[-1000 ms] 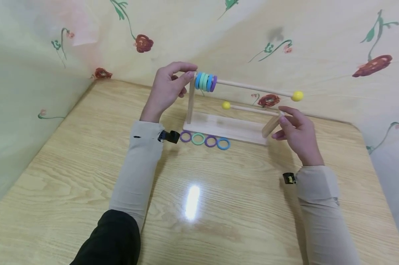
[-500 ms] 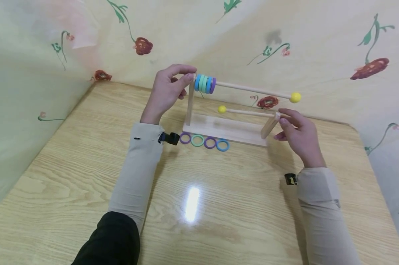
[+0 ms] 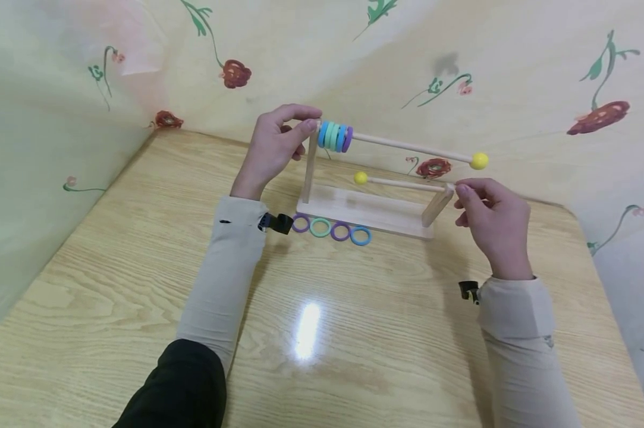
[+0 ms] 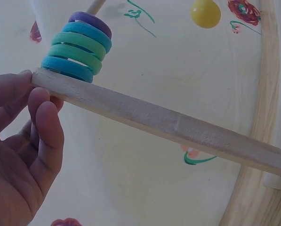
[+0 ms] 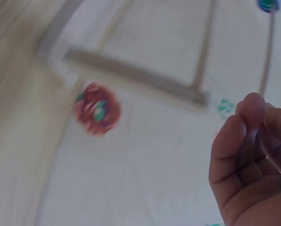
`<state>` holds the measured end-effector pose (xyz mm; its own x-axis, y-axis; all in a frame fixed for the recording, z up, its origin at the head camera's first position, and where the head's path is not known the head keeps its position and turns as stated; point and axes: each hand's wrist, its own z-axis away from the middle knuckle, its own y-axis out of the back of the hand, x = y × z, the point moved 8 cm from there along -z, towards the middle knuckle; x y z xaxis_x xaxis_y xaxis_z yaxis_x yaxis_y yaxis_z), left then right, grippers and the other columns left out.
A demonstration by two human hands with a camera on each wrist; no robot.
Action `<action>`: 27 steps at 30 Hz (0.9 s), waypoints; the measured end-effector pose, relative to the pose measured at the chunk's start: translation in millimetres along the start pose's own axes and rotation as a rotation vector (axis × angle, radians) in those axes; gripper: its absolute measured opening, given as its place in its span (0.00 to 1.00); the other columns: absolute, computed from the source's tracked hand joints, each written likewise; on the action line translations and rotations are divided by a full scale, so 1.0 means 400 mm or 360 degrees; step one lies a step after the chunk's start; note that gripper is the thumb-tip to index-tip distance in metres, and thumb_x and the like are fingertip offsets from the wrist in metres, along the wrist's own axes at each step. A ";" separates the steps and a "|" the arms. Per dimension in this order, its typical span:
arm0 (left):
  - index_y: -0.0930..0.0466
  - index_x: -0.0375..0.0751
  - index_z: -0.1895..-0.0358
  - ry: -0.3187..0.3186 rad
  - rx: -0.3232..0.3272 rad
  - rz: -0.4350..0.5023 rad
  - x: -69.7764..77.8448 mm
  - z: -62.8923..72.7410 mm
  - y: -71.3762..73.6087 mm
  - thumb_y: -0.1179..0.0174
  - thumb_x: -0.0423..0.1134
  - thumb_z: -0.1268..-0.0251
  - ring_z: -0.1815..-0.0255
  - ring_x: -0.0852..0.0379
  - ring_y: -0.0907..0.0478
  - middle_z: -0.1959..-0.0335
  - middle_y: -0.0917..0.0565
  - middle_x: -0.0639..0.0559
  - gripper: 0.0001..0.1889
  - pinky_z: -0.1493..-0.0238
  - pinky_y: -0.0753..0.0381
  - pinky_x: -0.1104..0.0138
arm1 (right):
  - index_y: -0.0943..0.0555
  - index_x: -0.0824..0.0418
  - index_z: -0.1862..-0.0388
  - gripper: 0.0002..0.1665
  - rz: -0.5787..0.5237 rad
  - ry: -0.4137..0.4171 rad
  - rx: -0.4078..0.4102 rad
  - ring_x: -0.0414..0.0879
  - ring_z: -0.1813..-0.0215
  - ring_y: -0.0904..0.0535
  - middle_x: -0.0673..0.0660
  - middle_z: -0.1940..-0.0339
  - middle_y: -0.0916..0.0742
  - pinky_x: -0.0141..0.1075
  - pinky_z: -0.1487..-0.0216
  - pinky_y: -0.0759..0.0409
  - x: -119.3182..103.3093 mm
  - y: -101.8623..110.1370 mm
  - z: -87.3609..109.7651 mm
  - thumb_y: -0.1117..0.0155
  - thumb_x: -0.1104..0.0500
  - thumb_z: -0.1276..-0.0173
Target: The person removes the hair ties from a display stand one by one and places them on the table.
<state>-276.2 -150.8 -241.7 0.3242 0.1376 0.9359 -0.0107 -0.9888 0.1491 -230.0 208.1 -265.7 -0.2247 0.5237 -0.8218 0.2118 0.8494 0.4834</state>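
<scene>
A wooden stand (image 3: 364, 209) has a flat base and two upright posts. My left hand (image 3: 272, 145) pinches the top of the left post (image 4: 145, 115) between thumb and fingers. From that post a rod (image 3: 407, 144) runs right to a yellow ball (image 3: 479, 161), with several blue, green and purple rings (image 4: 76, 47) stacked against the post. A second rod (image 3: 404, 183) points left from the right post (image 3: 436, 207) and carries a smaller-looking yellow ball (image 3: 360, 178). My right hand (image 3: 495, 223) is just right of that post, its fingers loosely curled around nothing; the right wrist view shows a gap.
Several loose rings (image 3: 340, 231), purple, green and blue, lie in a row along the front of the base. The wooden table (image 3: 236, 356) ends at a flower-patterned cloth (image 3: 322, 65) behind the stand. A light reflection shines on the tabletop.
My right hand has let go of the right post's top and drawn slightly right. My left hand keeps its hold on the left post, and the rings have stayed put.
</scene>
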 end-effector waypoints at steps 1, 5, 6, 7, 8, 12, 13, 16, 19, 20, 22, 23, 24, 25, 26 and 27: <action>0.17 0.37 0.42 0.0002 0.0000 0.0001 0.000 0.000 0.000 0.39 0.40 0.25 0.76 0.53 0.27 0.51 0.17 0.49 0.15 0.70 0.22 0.67 | 0.15 0.71 0.51 0.16 -0.0111 0.0015 0.0008 0.37 0.81 0.20 0.49 0.73 0.16 0.26 0.75 0.18 -0.011 -0.005 0.000 0.34 0.58 0.27; 0.17 0.36 0.42 0.0006 0.0004 0.0012 -0.002 -0.001 0.002 0.39 0.40 0.25 0.76 0.52 0.27 0.51 0.16 0.49 0.15 0.70 0.21 0.67 | 0.13 0.70 0.55 0.11 -0.0499 0.0101 -0.0048 0.41 0.80 0.20 0.55 0.72 0.14 0.27 0.76 0.18 -0.061 -0.040 -0.002 0.32 0.62 0.30; 0.17 0.36 0.42 0.0009 0.0006 0.0014 -0.002 -0.001 0.003 0.39 0.40 0.25 0.76 0.52 0.27 0.51 0.16 0.49 0.16 0.70 0.21 0.67 | 0.13 0.70 0.55 0.11 -0.0582 0.0111 -0.0087 0.42 0.78 0.19 0.56 0.70 0.13 0.28 0.76 0.18 -0.073 -0.055 -0.004 0.32 0.63 0.30; 0.17 0.36 0.42 0.0012 0.0007 0.0015 -0.003 0.000 0.003 0.39 0.40 0.25 0.76 0.52 0.27 0.51 0.16 0.49 0.16 0.70 0.21 0.67 | 0.13 0.69 0.54 0.10 -0.0650 0.0112 -0.0128 0.43 0.77 0.19 0.57 0.69 0.13 0.28 0.75 0.17 -0.083 -0.070 -0.006 0.32 0.63 0.30; 0.17 0.36 0.42 0.0013 0.0007 0.0017 -0.003 0.000 0.003 0.39 0.40 0.25 0.76 0.52 0.27 0.51 0.16 0.49 0.16 0.70 0.21 0.67 | 0.12 0.68 0.53 0.11 -0.0664 0.0121 -0.0167 0.43 0.77 0.18 0.57 0.68 0.13 0.29 0.75 0.17 -0.093 -0.085 -0.007 0.32 0.63 0.30; 0.16 0.37 0.42 0.0013 0.0003 0.0015 -0.004 0.001 0.001 0.39 0.40 0.25 0.76 0.52 0.27 0.51 0.17 0.49 0.15 0.70 0.21 0.67 | 0.13 0.66 0.50 0.12 -0.0720 0.0100 -0.0294 0.45 0.76 0.17 0.58 0.66 0.13 0.31 0.73 0.16 -0.114 -0.153 -0.014 0.32 0.62 0.29; 0.16 0.38 0.43 0.0011 0.0001 0.0014 -0.003 0.001 0.000 0.39 0.40 0.25 0.76 0.52 0.28 0.52 0.17 0.49 0.15 0.70 0.21 0.67 | 0.13 0.65 0.50 0.12 -0.0724 0.0088 -0.0313 0.45 0.78 0.18 0.59 0.67 0.13 0.31 0.72 0.16 -0.115 -0.170 -0.016 0.32 0.62 0.29; 0.16 0.38 0.43 0.0004 -0.0001 0.0015 -0.002 0.002 -0.002 0.39 0.41 0.25 0.76 0.53 0.28 0.52 0.17 0.48 0.15 0.70 0.21 0.67 | 0.13 0.64 0.49 0.12 -0.0764 0.0049 -0.0371 0.45 0.78 0.18 0.59 0.67 0.14 0.32 0.71 0.15 -0.118 -0.219 -0.022 0.32 0.62 0.28; 0.16 0.38 0.43 -0.0002 0.0000 0.0019 0.000 0.002 -0.002 0.39 0.40 0.25 0.77 0.53 0.28 0.53 0.17 0.48 0.14 0.70 0.21 0.67 | 0.13 0.64 0.48 0.13 -0.0857 0.0007 -0.0409 0.45 0.78 0.18 0.60 0.66 0.13 0.34 0.70 0.14 -0.122 -0.263 -0.029 0.32 0.62 0.28; 0.16 0.38 0.43 -0.0004 0.0001 0.0020 0.000 0.002 -0.002 0.39 0.40 0.25 0.77 0.52 0.28 0.53 0.17 0.48 0.14 0.70 0.21 0.67 | 0.13 0.64 0.48 0.13 -0.0890 -0.0007 -0.0419 0.45 0.78 0.18 0.60 0.66 0.13 0.34 0.70 0.14 -0.125 -0.277 -0.031 0.32 0.62 0.28; 0.16 0.38 0.43 -0.0007 0.0004 0.0024 0.000 0.003 -0.001 0.39 0.41 0.25 0.77 0.52 0.28 0.53 0.17 0.47 0.14 0.70 0.21 0.67 | 0.13 0.64 0.47 0.13 -0.0941 -0.0025 -0.0435 0.45 0.78 0.18 0.61 0.66 0.13 0.35 0.70 0.14 -0.133 -0.305 -0.035 0.32 0.62 0.28; 0.16 0.38 0.43 -0.0008 0.0007 0.0025 0.000 0.003 0.000 0.39 0.41 0.25 0.77 0.52 0.28 0.53 0.17 0.48 0.14 0.70 0.21 0.67 | 0.13 0.63 0.46 0.14 -0.0959 -0.0036 -0.0445 0.46 0.78 0.18 0.61 0.66 0.13 0.35 0.70 0.14 -0.137 -0.319 -0.037 0.32 0.62 0.28; 0.16 0.39 0.44 -0.0012 0.0009 0.0028 -0.001 0.004 0.000 0.39 0.41 0.26 0.77 0.52 0.28 0.53 0.17 0.48 0.14 0.70 0.21 0.67 | 0.13 0.63 0.46 0.14 -0.0977 -0.0048 -0.0457 0.46 0.78 0.18 0.61 0.66 0.13 0.35 0.70 0.14 -0.142 -0.333 -0.039 0.32 0.62 0.28; 0.16 0.39 0.44 -0.0012 0.0010 0.0033 -0.002 0.005 0.000 0.39 0.41 0.26 0.77 0.52 0.28 0.53 0.17 0.48 0.14 0.70 0.21 0.66 | 0.14 0.63 0.45 0.15 -0.0982 -0.0051 -0.0468 0.45 0.79 0.18 0.61 0.66 0.13 0.35 0.70 0.14 -0.148 -0.346 -0.039 0.32 0.62 0.28; 0.16 0.39 0.44 -0.0020 0.0010 0.0035 -0.003 0.006 0.000 0.39 0.41 0.26 0.77 0.52 0.28 0.53 0.17 0.48 0.14 0.71 0.20 0.66 | 0.14 0.62 0.44 0.16 -0.0988 -0.0063 -0.0477 0.45 0.79 0.18 0.61 0.66 0.13 0.35 0.69 0.14 -0.154 -0.359 -0.040 0.32 0.61 0.28; 0.16 0.39 0.44 -0.0022 0.0011 0.0042 -0.004 0.007 0.000 0.38 0.41 0.26 0.77 0.52 0.28 0.54 0.17 0.48 0.14 0.71 0.20 0.66 | 0.14 0.62 0.43 0.16 -0.0995 -0.0075 -0.0484 0.45 0.79 0.19 0.60 0.66 0.13 0.35 0.69 0.14 -0.159 -0.370 -0.041 0.32 0.61 0.28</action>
<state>-274.2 -151.2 -244.0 0.3369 0.1105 0.9350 -0.0131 -0.9924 0.1220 -262.7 50.1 -280.2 -0.1748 -0.0674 -0.9823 -0.2215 0.9748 -0.0275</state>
